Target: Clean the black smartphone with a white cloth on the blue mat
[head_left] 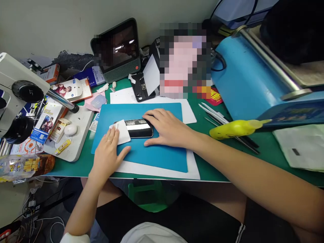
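A smartphone [139, 129] with a dark, glossy, reflective face lies flat on a blue work mat [162, 155]. Over its left end rests a white square wipe or cloth [124, 132]. My left hand [108, 145] presses the wipe down with straight fingertips, its thumb spread away. At the phone's right end is my right hand [168, 130], fingers and thumb apart around that end. Whether the right fingertips press on the phone's edge is hard to tell. Beneath the mat are white paper sheets [193, 168] on the green table.
Left stands a microscope [60, 96] on a white base, with boxes and a bottle [27, 165] nearby. Behind are a smart display [118, 47] and an opened phone [141, 89]. Tweezers-like tools, a yellow squeeze bottle [233, 129] and a blue machine [255, 77] are right.
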A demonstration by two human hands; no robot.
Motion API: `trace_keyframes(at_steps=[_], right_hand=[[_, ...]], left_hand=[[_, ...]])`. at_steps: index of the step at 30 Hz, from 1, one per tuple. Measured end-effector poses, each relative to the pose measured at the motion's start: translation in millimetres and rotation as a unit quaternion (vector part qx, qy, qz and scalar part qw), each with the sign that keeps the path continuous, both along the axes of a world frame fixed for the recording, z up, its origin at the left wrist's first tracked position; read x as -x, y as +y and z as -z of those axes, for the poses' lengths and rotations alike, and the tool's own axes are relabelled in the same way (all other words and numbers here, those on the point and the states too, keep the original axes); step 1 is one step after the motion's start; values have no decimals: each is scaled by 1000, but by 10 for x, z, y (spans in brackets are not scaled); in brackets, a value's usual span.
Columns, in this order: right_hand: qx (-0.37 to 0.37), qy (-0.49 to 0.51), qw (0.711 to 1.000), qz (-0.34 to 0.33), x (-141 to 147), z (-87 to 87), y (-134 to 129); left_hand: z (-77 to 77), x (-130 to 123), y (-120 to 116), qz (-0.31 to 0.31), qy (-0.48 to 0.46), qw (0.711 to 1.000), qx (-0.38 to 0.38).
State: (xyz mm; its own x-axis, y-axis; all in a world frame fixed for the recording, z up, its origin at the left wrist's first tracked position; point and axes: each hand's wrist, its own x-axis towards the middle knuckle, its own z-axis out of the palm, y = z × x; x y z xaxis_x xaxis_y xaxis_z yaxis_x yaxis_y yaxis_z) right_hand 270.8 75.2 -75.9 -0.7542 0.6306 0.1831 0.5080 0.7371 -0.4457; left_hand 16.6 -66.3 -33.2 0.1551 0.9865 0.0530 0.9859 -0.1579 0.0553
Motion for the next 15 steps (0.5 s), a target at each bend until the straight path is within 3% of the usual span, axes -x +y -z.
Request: trace_keyframes(at_steps=[4, 9, 15], right_hand=[[47, 16, 999, 1, -31, -32, 55], [62, 28, 998, 1, -22, -44, 71], [99, 99, 990, 22, -5, -50, 91]], left_hand=[[10, 42, 115, 40, -12, 999, 32], [19, -180, 101, 67, -2, 997, 37], [-29, -421, 155, 56, 47, 996, 52]])
